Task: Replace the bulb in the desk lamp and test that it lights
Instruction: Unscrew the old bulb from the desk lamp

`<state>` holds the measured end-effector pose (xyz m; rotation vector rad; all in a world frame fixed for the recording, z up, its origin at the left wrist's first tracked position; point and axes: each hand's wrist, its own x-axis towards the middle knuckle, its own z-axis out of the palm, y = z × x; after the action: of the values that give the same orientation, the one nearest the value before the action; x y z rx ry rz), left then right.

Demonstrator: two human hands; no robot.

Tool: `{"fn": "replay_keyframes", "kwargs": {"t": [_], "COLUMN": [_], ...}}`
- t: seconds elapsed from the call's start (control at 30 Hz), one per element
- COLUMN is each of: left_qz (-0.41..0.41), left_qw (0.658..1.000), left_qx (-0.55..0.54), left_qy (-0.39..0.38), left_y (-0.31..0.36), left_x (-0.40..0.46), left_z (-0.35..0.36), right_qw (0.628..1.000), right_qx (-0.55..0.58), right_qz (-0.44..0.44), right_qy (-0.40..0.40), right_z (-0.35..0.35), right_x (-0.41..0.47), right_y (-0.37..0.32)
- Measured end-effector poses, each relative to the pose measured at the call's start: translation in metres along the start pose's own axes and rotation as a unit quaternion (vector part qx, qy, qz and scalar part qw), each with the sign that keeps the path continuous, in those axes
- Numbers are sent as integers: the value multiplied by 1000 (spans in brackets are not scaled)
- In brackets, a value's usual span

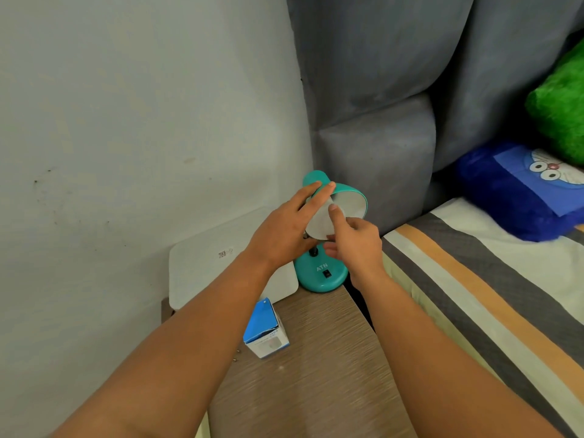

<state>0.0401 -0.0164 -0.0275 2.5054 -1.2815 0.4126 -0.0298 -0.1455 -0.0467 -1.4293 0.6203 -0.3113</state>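
We've got our left hand (284, 229) and right hand (354, 245) both wrapped on the white bulb (320, 224), right at the mouth of the teal lamp (325, 273) shade on the far table edge. Can't tell if it's going in or coming out, so seating it and testing the switch (327, 274) is probably still left; the bulb box (265, 330) sits open nearer us.

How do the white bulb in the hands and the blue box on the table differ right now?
The bulb is white and rounded; the box is blue and white with square edges. The bulb is held up in front of the teal lamp shade by the left hand and right hand; the box stands untouched on the table. The box's top flap is open. Both sit left of the bed.
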Motion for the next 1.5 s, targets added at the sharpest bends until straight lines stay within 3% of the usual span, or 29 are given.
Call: {"fn": "replay_keyframes", "kwargs": {"t": [0.2, 0.43, 0.73, 0.93, 1.03, 1.17, 1.27, 1.37, 1.5], "left_qz": [-2, -10, -11, -13, -11, -13, -10, -16, -22], "left_qw": [1000, 1000, 1000, 1000, 1000, 1000, 1000, 1000, 1000], "left_qx": [-4, -8, -15, -15, -16, -19, -17, -20, -12], "left_qy": [-2, -5, 1, 1, 2, -1, 3, 1, -6], "left_y": [1, 3, 3, 5, 7, 6, 6, 6, 7], "left_x": [0, -1, -2, -2, -2, -2, -2, -2, -1], "left_z": [0, 1, 4, 2, 3, 2, 3, 2, 2], "right_qw": [998, 950, 990, 970, 969, 998, 999, 999, 988], "right_qx": [-40, -245, -109, -180, -183, -43, 8, 10, -83], "right_qz": [-41, -180, -67, -144, -157, -41, 16, -28, -124], "right_qy": [21, 75, 59, 80, 48, 30, 36, 28, 42], "right_z": [-1, -3, 12, 7, 5, 3, 5, 2, 0], "right_x": [-1, -6, -3, -7, -6, -4, 0, -1, -1], "right_y": [-1, 0, 22, 16, 17, 15, 13, 13, 20]}}
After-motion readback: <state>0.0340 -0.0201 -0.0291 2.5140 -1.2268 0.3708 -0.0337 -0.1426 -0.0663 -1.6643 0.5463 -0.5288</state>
